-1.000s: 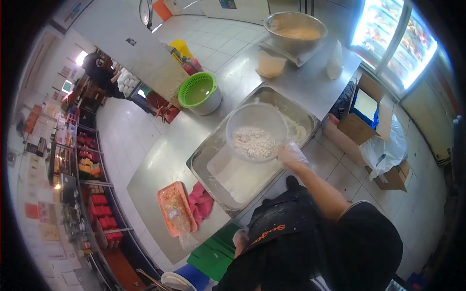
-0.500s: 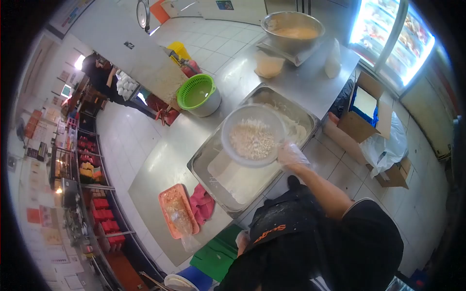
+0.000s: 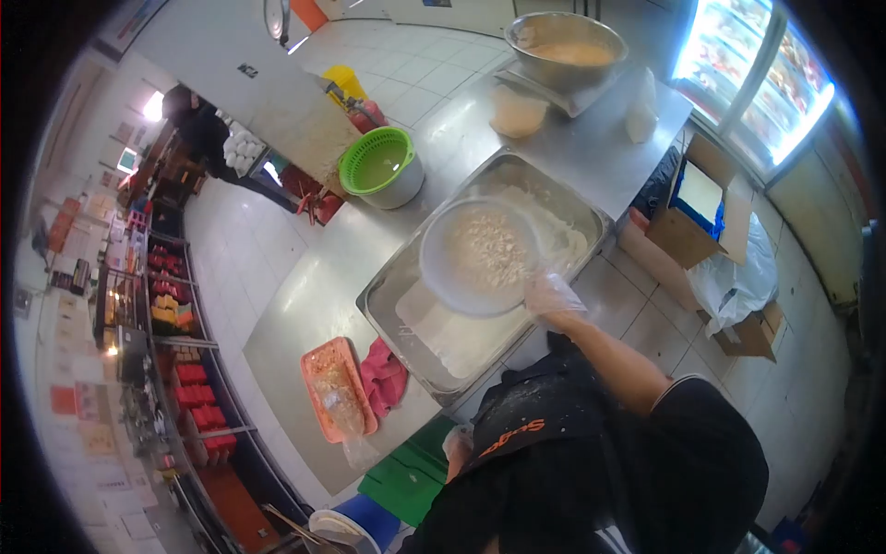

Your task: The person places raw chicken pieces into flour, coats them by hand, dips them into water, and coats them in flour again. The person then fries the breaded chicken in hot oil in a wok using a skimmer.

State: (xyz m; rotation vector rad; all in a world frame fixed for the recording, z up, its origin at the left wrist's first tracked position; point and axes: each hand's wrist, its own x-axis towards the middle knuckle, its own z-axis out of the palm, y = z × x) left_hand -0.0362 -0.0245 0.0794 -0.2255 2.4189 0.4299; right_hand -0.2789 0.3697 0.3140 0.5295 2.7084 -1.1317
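My right hand (image 3: 551, 297), in a clear glove, grips the rim of a round translucent sieve (image 3: 441, 285). Floury crumbs (image 3: 494, 249) lie inside it, slightly blurred. Beneath the sieve is a deep metal tray (image 3: 427, 371) with white flour (image 3: 448, 334) spread over its bottom. My left hand (image 3: 458, 443), also gloved, hangs low beside the black apron (image 3: 517, 415), near a green board (image 3: 406, 471); its fingers are too small and partly hidden to make out.
On the metal table (image 3: 286, 342) are an orange tray (image 3: 323, 392) with a plastic bag, a pink cloth (image 3: 382, 374), a green basket in a pot (image 3: 400, 189) and a large steel bowl (image 3: 591, 78). Cardboard boxes (image 3: 678, 235) stand at right. A person (image 3: 203, 134) stands far left.
The crumbs have shifted inside the sieve, toward its upper right side. My right hand still grips the rim, and the sieve has moved slightly left. The far person's posture has changed.
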